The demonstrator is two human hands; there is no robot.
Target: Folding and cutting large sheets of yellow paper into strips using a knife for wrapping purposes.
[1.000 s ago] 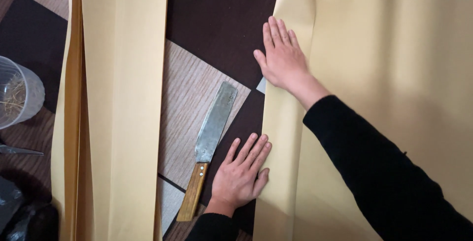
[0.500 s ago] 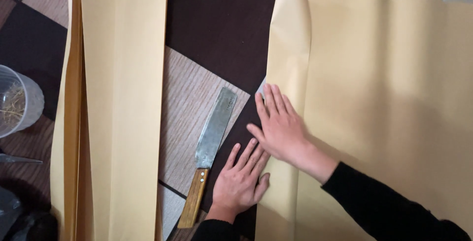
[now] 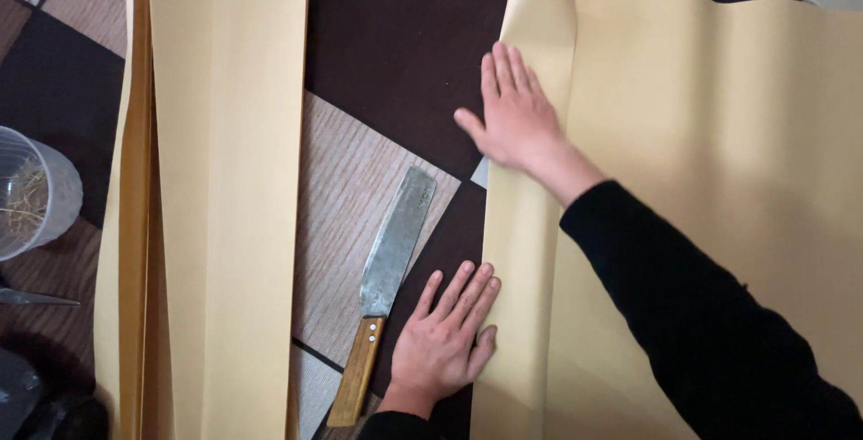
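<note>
A large tan paper sheet (image 3: 719, 152) lies on the right, its left edge folded over into a long strip (image 3: 530, 251). My right hand (image 3: 514, 116) lies flat, fingers apart, on the upper part of that fold. My left hand (image 3: 445, 341) presses flat on the fold's lower edge, half on the dark floor. A broad knife (image 3: 388, 269) with a wooden handle lies just left of my left hand, untouched.
A stack of folded tan paper strips (image 3: 216, 197) runs top to bottom on the left. A clear plastic cup (image 3: 31, 193) stands at the far left edge. The floor (image 3: 387, 53) is patterned in dark brown and pale wood tones.
My right hand slid down the fold toward my left hand, then moved back up along it. My left hand stayed in place.
</note>
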